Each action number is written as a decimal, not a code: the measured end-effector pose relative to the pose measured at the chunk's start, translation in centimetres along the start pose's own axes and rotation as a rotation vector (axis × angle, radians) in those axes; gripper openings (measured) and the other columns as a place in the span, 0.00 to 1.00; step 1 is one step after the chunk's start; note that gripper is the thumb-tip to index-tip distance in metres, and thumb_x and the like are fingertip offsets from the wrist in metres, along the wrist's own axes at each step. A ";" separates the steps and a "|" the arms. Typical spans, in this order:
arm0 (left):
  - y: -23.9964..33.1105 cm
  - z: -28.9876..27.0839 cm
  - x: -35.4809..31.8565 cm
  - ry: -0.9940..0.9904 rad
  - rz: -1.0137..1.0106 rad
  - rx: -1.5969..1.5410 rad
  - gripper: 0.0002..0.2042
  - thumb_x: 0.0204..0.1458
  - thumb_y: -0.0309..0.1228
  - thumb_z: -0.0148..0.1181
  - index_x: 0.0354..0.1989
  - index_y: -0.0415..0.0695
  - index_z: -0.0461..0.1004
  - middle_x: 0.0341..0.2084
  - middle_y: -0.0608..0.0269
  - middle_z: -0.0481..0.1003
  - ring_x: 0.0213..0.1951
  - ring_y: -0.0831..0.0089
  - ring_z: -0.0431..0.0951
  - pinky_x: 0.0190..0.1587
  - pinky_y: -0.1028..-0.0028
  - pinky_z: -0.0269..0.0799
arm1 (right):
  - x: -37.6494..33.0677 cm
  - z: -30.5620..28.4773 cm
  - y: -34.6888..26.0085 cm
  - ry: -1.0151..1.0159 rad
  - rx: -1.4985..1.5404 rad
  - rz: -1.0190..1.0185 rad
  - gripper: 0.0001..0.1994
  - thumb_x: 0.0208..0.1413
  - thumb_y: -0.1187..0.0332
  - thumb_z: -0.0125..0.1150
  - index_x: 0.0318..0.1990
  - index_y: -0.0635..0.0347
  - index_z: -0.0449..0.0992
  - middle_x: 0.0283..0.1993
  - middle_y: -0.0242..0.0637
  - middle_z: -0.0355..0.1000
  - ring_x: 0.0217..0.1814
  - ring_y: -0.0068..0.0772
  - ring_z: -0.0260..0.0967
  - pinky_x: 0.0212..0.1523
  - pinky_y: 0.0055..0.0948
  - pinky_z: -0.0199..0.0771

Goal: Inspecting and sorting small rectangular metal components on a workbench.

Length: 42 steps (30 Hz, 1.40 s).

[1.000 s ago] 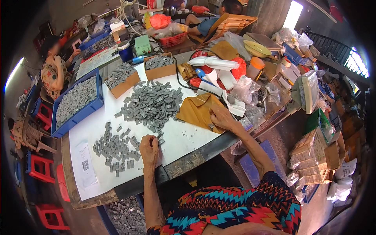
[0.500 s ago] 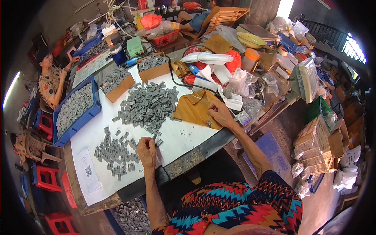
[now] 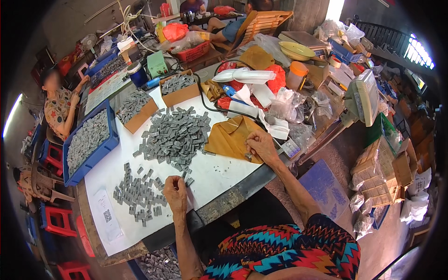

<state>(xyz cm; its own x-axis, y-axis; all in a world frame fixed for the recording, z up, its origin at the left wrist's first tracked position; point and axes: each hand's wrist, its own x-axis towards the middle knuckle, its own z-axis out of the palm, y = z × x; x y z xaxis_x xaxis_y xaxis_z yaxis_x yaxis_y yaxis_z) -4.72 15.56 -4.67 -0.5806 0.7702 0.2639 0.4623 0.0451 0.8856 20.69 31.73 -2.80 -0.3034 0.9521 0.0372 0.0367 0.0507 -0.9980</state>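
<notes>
My left hand (image 3: 175, 195) is closed in a pinch above the white sheet (image 3: 205, 186), between two groups of small grey rectangular pieces. Whatever its fingers hold is hidden. Close behind it rises a large heap of grey pieces (image 3: 176, 135); to its left lies a looser, flatter spread of them (image 3: 135, 191). My right hand (image 3: 262, 146) is over the brown paper (image 3: 231, 137) at the table's right side. Its fingertips are pinched together at a small grey bit, too small to name.
A blue tray (image 3: 112, 140) and two cardboard boxes (image 3: 142, 116) of grey pieces stand beyond the heap. Plastic bags and a lidded jar (image 3: 297, 73) crowd the back right. A lamp-like head on an arm (image 3: 361, 98) juts out right. A co-worker (image 3: 58, 105) sits at far left.
The whole view has shifted, so the table appears lower. My right fingertips have come down to the small bit on the brown paper. My left hand stays pinched in about the same place.
</notes>
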 end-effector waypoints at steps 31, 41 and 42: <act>0.7 0.1 0.0 -0.030 -0.039 0.037 0.05 0.48 0.25 0.52 0.25 0.35 0.68 0.17 0.64 0.68 0.20 0.80 0.63 0.24 0.78 0.61 | -0.6 0.1 0.4 0.029 0.124 0.018 0.03 0.48 0.77 0.53 0.32 0.66 0.69 0.23 0.32 0.68 0.17 0.13 0.61 0.16 0.11 0.59; 0.5 0.0 -0.1 -0.038 -0.008 0.017 0.06 0.48 0.26 0.52 0.25 0.35 0.67 0.17 0.65 0.67 0.21 0.80 0.63 0.24 0.78 0.61 | -0.9 0.3 -0.1 0.038 0.124 0.026 0.05 0.47 0.77 0.54 0.34 0.67 0.70 0.23 0.31 0.68 0.18 0.13 0.61 0.17 0.10 0.59; 0.5 0.0 -0.1 -0.039 -0.008 0.016 0.06 0.48 0.26 0.52 0.25 0.35 0.67 0.17 0.65 0.67 0.21 0.80 0.63 0.24 0.78 0.61 | -0.9 0.3 -0.1 0.044 0.117 0.025 0.05 0.47 0.77 0.54 0.33 0.67 0.71 0.22 0.31 0.68 0.18 0.13 0.61 0.17 0.10 0.59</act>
<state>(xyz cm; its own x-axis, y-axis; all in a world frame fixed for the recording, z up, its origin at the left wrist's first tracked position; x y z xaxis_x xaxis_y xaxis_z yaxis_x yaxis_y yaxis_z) -4.42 15.52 -4.24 -0.5580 0.7938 0.2420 0.4688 0.0609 0.8812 20.67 30.79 -2.78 -0.2619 0.9650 0.0119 -0.0688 -0.0064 -0.9976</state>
